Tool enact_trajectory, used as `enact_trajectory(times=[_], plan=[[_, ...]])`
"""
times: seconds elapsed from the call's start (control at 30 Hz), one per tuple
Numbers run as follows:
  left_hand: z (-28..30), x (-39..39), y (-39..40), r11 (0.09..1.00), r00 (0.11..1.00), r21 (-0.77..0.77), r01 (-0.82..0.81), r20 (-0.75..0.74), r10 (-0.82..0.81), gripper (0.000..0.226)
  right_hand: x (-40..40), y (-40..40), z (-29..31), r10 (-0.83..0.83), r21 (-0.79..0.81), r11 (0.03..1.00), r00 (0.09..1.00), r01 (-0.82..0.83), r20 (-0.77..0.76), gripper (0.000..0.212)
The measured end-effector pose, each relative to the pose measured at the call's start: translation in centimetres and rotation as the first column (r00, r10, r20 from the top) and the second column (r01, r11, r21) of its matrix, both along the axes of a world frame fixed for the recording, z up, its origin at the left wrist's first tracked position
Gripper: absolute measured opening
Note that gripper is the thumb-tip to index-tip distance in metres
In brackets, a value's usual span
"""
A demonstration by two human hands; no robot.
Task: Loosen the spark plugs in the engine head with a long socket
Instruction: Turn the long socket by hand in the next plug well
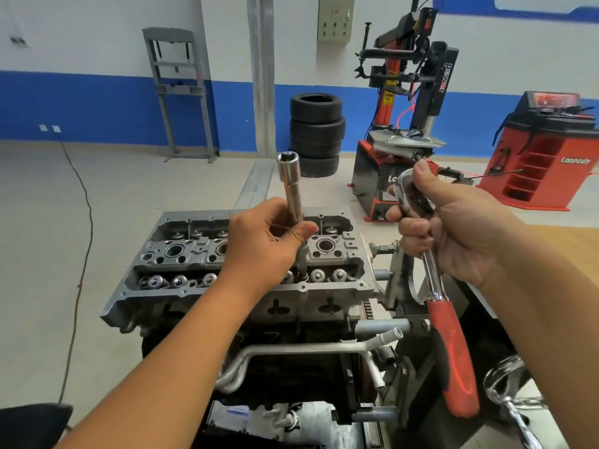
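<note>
The grey engine head point(181, 254) sits on a stand in front of me, with round spark plug wells along its middle. My left hand point(262, 241) grips a long chrome socket point(290, 186) upright above the head, its open hex end pointing up. A dark extension runs from under my fingers down toward the head. My right hand point(453, 222) holds a ratchet point(434, 280) near its chrome head, up and to the right of the engine. The ratchet's red handle point(453, 361) hangs down toward me. The ratchet and the socket are apart.
A stack of tyres point(317, 134) stands on the floor behind the engine. A tyre changer point(405, 124) and a red wheel balancer point(547, 150) are at the right. A grey press frame point(178, 92) stands by the wall. A black cable point(81, 238) crosses the floor at left.
</note>
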State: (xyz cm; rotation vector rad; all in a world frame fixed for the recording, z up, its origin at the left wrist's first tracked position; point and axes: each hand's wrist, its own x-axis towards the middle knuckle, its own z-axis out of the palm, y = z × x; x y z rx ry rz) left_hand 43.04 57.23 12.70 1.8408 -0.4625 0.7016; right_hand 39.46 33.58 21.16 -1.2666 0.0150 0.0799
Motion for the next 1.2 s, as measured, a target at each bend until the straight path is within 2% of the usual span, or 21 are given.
enact_trajectory(times=[0.13, 0.2, 0.3, 0.33, 0.43, 0.57, 0.7, 0.83, 0.93, 1.03, 1.2], plan=[[-0.5, 0.1, -0.5, 0.993, 0.992, 0.0, -0.122, 0.035, 0.122, 0.028, 0.1, 0.4, -0.3, -0.027, -0.002, 1.0, 1.0, 0.027, 0.013, 0.03], [-0.6, 0.3, -0.6, 0.993, 0.993, 0.001, -0.117, 0.009, 0.117, 0.027, 0.1, 0.7, -0.8, -0.021, -0.006, 1.0, 1.0, 0.021, 0.006, 0.031], [0.3, 0.5, -0.5, 0.999, 0.99, 0.034, 0.041, -0.137, -0.036, 0.014, 0.0, 1.3, -0.9, 0.022, -0.047, 0.999, 1.0, -0.023, -0.022, 0.028], [0.8, 0.4, -0.6, 0.991, 0.976, -0.004, 0.135, -0.17, -0.134, 0.009, -0.2, 1.6, -0.7, 0.051, -0.058, 0.997, 0.998, -0.052, -0.023, 0.024], [2.1, -0.1, -1.5, 0.907, 0.919, -0.23, 0.352, -0.101, -0.382, 0.028, -0.7, 2.2, 0.8, 0.171, -0.097, 0.981, 0.984, -0.165, 0.05, 0.013], [3.1, -0.9, -3.4, 0.845, 0.893, -0.337, 0.416, -0.022, -0.449, 0.054, -1.3, 3.6, 3.6, 0.368, -0.172, 0.925, 0.912, -0.339, 0.18, 0.017], [3.1, -0.5, -4.1, 0.799, 0.876, -0.415, 0.435, -0.008, -0.482, 0.044, -1.2, 5.1, 5.1, 0.459, -0.186, 0.884, 0.87, -0.429, 0.18, 0.007], [2.7, -0.1, -3.9, 0.809, 0.872, -0.368, 0.458, 0.007, -0.49, 0.05, -0.6, 5.5, 6.5, 0.484, -0.199, 0.868, 0.865, -0.455, 0.136, 0.002], [2.5, 0.3, -3.9, 0.839, 0.887, -0.328, 0.435, -0.001, -0.461, 0.054, 0.0, 5.6, 7.2, 0.471, -0.266, 0.859, 0.879, -0.437, 0.077, 0.004], [2.4, 0.6, -4.0, 0.853, 0.894, -0.298, 0.428, 0.0, -0.449, 0.042, 0.7, 5.8, 7.8, 0.445, -0.333, 0.846, 0.895, -0.416, 0.014, 0.009], [2.5, 1.0, -4.2, 0.901, 0.924, -0.222, 0.372, 0.001, -0.381, 0.041, 1.4, 6.2, 10.5, 0.402, -0.58, 0.719, 0.91, -0.383, -0.104, 0.009]])
